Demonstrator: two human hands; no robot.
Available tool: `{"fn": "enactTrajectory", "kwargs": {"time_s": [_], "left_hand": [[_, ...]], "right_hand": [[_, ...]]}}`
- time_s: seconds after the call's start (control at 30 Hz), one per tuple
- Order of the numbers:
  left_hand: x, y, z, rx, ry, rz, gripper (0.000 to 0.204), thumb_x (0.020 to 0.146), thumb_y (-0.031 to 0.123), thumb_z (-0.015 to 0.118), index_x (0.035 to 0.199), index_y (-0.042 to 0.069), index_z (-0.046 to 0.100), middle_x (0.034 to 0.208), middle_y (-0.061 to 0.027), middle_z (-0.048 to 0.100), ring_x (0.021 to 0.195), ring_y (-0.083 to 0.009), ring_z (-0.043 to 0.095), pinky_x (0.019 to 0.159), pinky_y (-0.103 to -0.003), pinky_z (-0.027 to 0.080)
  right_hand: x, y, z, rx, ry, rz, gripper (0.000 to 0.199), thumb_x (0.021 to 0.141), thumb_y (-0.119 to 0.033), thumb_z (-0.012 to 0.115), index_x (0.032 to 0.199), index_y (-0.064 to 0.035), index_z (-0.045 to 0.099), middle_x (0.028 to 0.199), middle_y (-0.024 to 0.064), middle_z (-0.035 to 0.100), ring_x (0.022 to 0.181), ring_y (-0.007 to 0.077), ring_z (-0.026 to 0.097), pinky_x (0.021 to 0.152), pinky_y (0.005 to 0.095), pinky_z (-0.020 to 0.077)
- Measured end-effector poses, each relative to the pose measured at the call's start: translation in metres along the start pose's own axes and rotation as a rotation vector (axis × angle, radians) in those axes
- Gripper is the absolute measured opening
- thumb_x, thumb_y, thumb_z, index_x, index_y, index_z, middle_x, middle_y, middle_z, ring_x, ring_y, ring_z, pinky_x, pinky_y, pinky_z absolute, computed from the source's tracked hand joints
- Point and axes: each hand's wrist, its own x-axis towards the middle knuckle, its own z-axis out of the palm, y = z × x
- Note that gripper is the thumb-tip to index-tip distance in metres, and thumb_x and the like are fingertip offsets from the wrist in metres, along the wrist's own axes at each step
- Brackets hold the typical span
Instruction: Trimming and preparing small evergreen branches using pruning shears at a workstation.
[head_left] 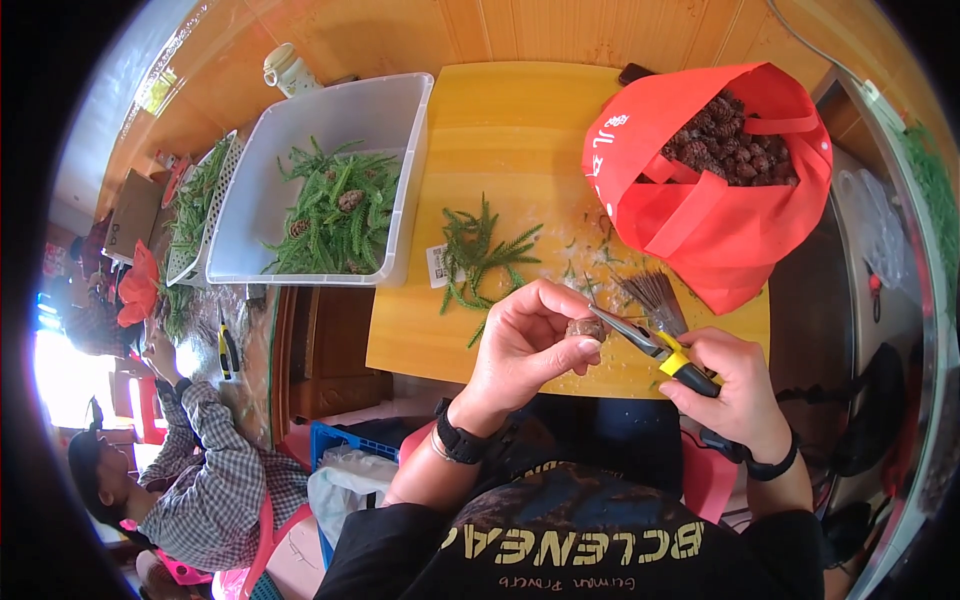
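A small brown pine cone (586,328) is pinched between the thumb and fingers of my left hand (525,345), above the near edge of the yellow table (500,110). My right hand (738,385) is closed around the yellow-and-black handles of needle-nose pliers (690,374). The pliers' tips point left and reach the top of the cone; whether they grip a wire there I cannot tell. Just beyond my left hand, a green artificial pine sprig (480,255) lies on the table. A bundle of thin brown wire stems (655,295) rests beyond the pliers.
A red fabric bag (680,210) full of pine cones (735,145) stands at the far right. At the left, a translucent bin (395,250) holds green sprigs and several cones. Another person (220,440) in a checked shirt works at a side table, where other pliers (227,350) lie.
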Motion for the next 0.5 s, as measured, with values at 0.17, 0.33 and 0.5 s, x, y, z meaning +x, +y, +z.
{"fn": "enactTrajectory", "kwargs": {"time_s": [0.17,0.33,0.5], "left_hand": [[0.001,0.0,0.002,0.008,0.0,0.002,0.02,0.08,0.0,0.066,0.095,0.001,0.052,0.086,-0.007,0.059,0.074,-0.0112,0.06,0.06,-0.022,0.051],[0.003,-0.002,0.008,0.063,0.03,0.056,0.022,0.078,0.0,0.067,0.095,0.001,0.053,0.087,-0.007,0.059,0.073,-0.0112,0.06,0.06,-0.021,0.05],[0.003,-0.002,0.019,0.712,0.125,0.33,0.028,0.076,-0.005,0.067,0.099,-0.003,0.051,0.09,-0.0108,0.057,0.081,-0.0166,0.059,0.069,-0.026,0.05]], "right_hand": [[-0.001,0.001,0.0,-0.012,0.018,-0.027,0.029,0.065,-0.011,0.073,0.064,0.0023,0.047,0.071,0.0189,0.055,0.067,0.0312,0.058,0.056,0.032,0.043],[-0.001,0.002,0.002,-0.041,0.061,-0.048,0.026,0.066,-0.009,0.072,0.065,0.0032,0.048,0.07,0.0181,0.054,0.062,0.0304,0.056,0.054,0.0318,0.0423],[-0.004,0.009,0.006,-0.08,0.121,-0.071,0.022,0.066,-0.007,0.07,0.068,0.0041,0.051,0.07,0.0172,0.054,0.056,0.0291,0.054,0.052,0.0313,0.0412]]}}
